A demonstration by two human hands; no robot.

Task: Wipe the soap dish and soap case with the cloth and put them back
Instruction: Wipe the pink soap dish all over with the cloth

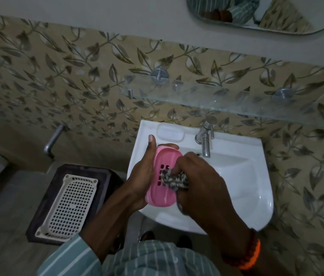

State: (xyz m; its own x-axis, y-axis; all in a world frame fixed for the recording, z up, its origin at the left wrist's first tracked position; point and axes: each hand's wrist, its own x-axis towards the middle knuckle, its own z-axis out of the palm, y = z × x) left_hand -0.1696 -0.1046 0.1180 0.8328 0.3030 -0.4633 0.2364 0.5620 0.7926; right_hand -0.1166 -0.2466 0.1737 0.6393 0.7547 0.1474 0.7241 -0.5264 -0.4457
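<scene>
We hold the pink soap dish (162,176) over the washbasin (236,176), left hand (143,176) gripping its edge to steady it, while our right hand (197,180) clutches the cloth (174,180), rubbing its slotted face.

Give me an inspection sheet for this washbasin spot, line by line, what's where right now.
Surface: white washbasin, steel tap at its back.
Job's things: pink soap dish held over the basin; patterned cloth pressed into it.
Clutter: cream perforated tray on a dark stool.
Grippers: left hand grips the dish; right hand grips the cloth.
Cables: nothing seen.
Surroundings: leaf-pattern wall, glass shelf, mirror.
</scene>
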